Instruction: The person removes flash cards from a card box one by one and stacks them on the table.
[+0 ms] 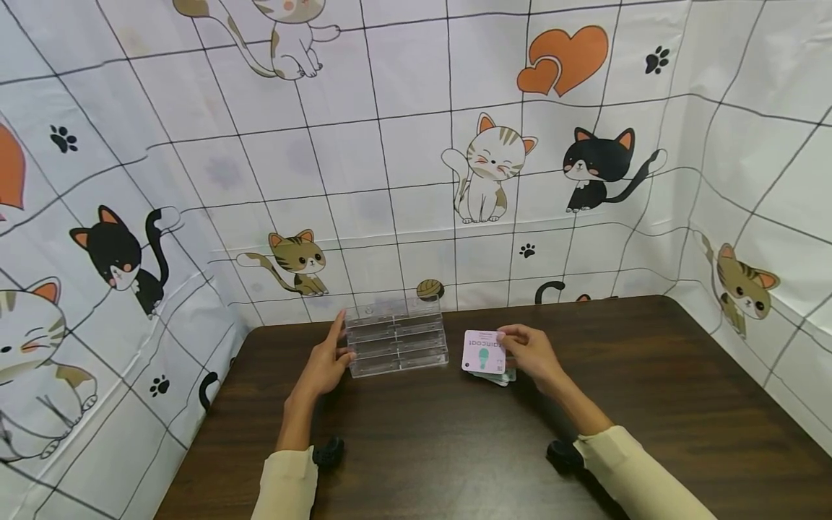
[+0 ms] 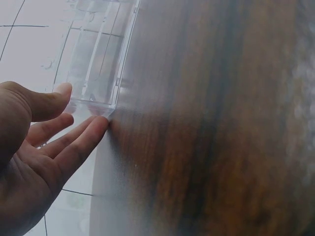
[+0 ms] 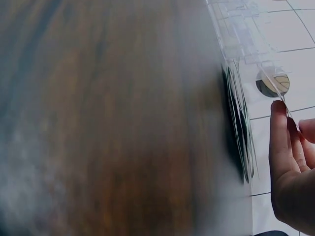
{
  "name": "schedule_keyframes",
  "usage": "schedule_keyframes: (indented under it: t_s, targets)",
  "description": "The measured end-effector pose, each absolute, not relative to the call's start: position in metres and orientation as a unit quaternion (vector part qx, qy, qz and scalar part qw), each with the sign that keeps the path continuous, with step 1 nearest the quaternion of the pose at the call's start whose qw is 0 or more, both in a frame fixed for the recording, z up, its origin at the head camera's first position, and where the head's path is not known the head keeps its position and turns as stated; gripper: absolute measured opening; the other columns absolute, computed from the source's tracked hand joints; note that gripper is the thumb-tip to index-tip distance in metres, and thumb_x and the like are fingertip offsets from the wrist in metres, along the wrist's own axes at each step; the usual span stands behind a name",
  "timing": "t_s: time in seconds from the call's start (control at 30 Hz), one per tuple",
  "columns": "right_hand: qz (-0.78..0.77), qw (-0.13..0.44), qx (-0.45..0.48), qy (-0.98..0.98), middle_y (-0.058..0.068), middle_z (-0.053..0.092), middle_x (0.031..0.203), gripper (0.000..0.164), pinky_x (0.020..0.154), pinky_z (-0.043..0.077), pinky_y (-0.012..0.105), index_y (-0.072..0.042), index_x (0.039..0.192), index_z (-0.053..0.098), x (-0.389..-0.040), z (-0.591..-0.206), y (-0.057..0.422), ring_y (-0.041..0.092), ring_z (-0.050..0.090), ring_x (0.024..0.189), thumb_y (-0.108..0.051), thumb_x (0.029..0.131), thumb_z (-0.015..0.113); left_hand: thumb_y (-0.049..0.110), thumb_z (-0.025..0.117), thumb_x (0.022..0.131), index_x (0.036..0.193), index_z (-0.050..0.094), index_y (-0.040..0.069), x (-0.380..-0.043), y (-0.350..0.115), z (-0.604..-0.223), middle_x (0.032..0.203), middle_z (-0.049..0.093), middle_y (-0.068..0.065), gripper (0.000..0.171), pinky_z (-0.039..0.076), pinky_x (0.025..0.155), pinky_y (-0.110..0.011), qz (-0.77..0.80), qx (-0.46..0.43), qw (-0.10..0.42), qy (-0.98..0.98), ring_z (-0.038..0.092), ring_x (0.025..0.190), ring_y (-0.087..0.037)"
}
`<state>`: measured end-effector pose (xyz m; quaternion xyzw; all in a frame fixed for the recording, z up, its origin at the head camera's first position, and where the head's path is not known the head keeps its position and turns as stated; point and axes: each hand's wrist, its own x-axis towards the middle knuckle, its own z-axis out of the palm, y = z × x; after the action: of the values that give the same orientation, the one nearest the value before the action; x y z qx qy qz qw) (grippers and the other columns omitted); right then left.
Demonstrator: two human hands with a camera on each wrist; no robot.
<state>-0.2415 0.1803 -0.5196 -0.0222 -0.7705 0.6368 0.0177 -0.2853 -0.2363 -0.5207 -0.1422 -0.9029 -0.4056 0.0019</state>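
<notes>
A clear plastic tiered rack (image 1: 398,339) with several rows stands at the back of the dark wooden table (image 1: 442,448). At its left end is my left hand (image 1: 327,363); the straight fingers (image 2: 81,140) touch the end corner and the thumb lies close to the edge. To the right of the rack, my right hand (image 1: 531,352) pinches a pink picture card (image 1: 484,352) by its right edge, between thumb and fingers. That card has lettering and a small green picture. Below it lies a loose stack of cards (image 3: 240,123), partly hidden by the pink card.
A white sheet (image 1: 409,166) with a grid and cartoon cats hangs behind the table and along both sides. Dark wrist straps (image 1: 329,452) sit under both sleeves. The table's back edge runs just behind the rack.
</notes>
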Motion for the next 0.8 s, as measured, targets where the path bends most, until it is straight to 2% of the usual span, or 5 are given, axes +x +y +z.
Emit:
schedule_keyframes:
  t_s: [0.27,0.47,0.8]
  targets:
    - [0.624,0.017,-0.023,-0.781,0.026,0.075,0.120,0.034,0.070,0.065,0.027,0.011,0.135,0.064,-0.241,-0.520,0.184,0.012,0.071,0.086,-0.011,0.109,0.062,0.001,0.064,0.106,0.175,0.003,0.026,-0.286,-0.236,-0.523,0.168,0.038,-0.032,0.096,0.058,0.107,-0.056,-0.407,-0.145,0.004,-0.902,0.065,0.135,-0.045]
    - [0.614,0.013,-0.024,-0.789,0.029,0.074,0.123,0.036,0.071,0.066,0.029,0.012,0.137,0.063,-0.242,-0.519,0.187,0.013,0.072,0.087,-0.011,0.109,0.062,0.000,0.064,0.106,0.175,0.004,0.022,-0.286,-0.236,-0.521,0.167,0.039,-0.033,0.094,0.057,0.108,-0.057,-0.408,-0.142,0.003,-0.902,0.065,0.135,-0.045]
    - [0.583,-0.007,-0.034,-0.812,0.029,0.073,0.127,0.035,0.077,0.067,0.034,0.010,0.138,0.063,-0.240,-0.517,0.193,0.016,0.071,0.090,-0.012,0.111,0.060,0.000,0.065,0.106,0.175,0.004,0.023,-0.286,-0.236,-0.521,0.167,0.039,-0.032,0.095,0.058,0.108,-0.057,-0.407,-0.140,0.003,-0.903,0.065,0.135,-0.045]
